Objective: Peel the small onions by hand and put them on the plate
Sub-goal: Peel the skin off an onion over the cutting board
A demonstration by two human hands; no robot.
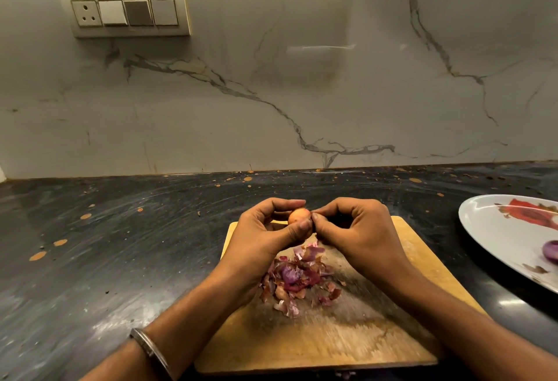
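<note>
Bench runs across the lower view; wall stands behind it at 12 o'clock. Switch panel on the wall, up at 11 o'clock.

Cutting board lies on the bench at centre, toward 6 o'clock. Pile of peels sits on the board, mid-board.

Left hand and right hand meet above the board's far edge, 12 o'clock of the peels. Small onion held between them, fingertips of both touching it.

Plate on the bench at 3 o'clock of the board, apart from it, cut by the frame edge. One peeled onion lies in the plate at that edge.

Bracelet on the left wrist, 7 o'clock.
</note>
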